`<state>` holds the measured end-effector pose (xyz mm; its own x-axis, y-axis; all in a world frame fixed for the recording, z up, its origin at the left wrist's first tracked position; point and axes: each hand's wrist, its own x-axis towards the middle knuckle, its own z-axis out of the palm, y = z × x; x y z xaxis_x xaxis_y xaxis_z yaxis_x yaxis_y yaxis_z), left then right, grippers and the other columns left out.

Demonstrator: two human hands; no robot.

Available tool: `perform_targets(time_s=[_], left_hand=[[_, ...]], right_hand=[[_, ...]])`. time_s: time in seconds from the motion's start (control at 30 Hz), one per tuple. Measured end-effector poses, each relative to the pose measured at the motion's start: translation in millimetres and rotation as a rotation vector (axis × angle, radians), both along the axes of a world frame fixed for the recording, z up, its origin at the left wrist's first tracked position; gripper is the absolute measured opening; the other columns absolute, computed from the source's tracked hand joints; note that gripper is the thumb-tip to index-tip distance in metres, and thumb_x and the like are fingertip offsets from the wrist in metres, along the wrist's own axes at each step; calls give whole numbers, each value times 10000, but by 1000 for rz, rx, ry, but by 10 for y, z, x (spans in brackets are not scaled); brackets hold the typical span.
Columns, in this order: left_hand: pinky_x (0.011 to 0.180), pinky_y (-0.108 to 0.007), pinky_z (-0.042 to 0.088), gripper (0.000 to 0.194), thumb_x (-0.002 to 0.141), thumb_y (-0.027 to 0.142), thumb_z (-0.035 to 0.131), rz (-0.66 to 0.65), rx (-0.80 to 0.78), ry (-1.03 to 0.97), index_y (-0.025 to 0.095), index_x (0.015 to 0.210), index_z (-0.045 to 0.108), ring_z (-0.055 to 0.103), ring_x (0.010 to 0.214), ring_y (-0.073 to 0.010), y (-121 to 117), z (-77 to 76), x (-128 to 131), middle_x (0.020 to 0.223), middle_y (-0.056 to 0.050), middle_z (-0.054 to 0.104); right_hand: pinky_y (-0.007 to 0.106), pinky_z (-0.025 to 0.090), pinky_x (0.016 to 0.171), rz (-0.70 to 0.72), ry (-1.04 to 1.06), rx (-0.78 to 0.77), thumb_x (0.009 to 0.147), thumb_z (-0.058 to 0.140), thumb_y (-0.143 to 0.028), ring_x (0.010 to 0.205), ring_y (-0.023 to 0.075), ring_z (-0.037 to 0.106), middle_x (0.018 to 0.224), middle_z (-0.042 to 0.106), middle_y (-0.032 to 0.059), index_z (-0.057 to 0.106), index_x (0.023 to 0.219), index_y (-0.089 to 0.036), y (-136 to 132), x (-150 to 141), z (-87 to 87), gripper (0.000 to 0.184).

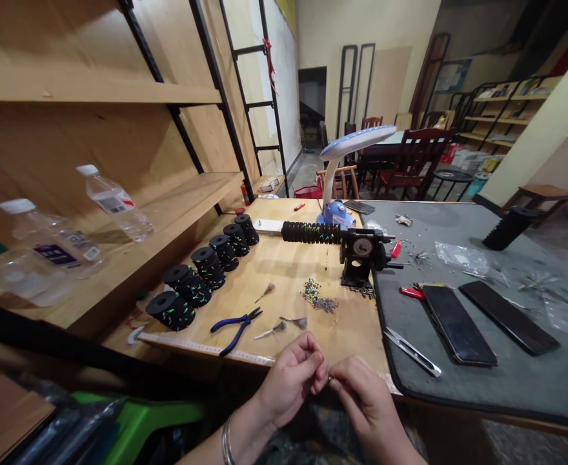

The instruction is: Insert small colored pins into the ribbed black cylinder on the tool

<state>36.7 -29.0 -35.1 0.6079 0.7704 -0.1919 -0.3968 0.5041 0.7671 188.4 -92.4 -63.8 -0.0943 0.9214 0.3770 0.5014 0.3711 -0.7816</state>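
Observation:
My left hand (291, 378) and my right hand (364, 400) meet at the table's near edge, fingers pinched together on a tiny item I cannot make out. Just beyond them on the wooden table (284, 271) lie blue-handled pliers (235, 325), small feathered pieces (284, 325) and a heap of coloured beads and small hooks (317, 298). A black winding tool (361, 257) holds a long black roll with coloured specks (310, 232). Several black spools (201, 278) stand in a row at the left.
A grey mat (482, 361) on the right carries two dark phones (458, 323), thread snips (412, 352), a red lighter (411, 292) and plastic bags. A blue desk lamp (346, 174) stands behind the winder. Water bottles (114, 203) lie on the left shelf. Chairs stand further back.

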Motion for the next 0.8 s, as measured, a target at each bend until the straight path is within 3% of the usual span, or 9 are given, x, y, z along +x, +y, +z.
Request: perform_targets(time_s=[0.3, 0.57, 0.8], left_hand=[[474, -166, 214, 371, 743, 298, 805, 31, -55, -226, 171, 739, 456, 378, 460, -38, 49, 330, -112, 551, 65, 455], [452, -156, 219, 217, 838, 246, 711, 17, 48, -355, 169, 752, 527, 313, 457, -51, -30, 571, -236, 527, 66, 381], [442, -145, 253, 174, 848, 249, 696, -1, 115, -371, 176, 764, 562, 261, 449, -53, -126, 722, -278, 526, 66, 365]], right_hand=[[368, 482, 751, -116, -112, 246, 914, 534, -171, 823, 224, 604, 912, 724, 61, 695, 968, -266, 342, 139, -133, 195], [387, 495, 787, -238, -238, 314, 915, 544, -176, 924, 250, 565, 1004, 708, 75, 711, 947, -272, 596, 292, -258, 196], [394, 491, 805, -242, -279, 312, 920, 564, -188, 937, 252, 555, 1027, 717, 65, 715, 954, -266, 644, 332, -302, 173]])
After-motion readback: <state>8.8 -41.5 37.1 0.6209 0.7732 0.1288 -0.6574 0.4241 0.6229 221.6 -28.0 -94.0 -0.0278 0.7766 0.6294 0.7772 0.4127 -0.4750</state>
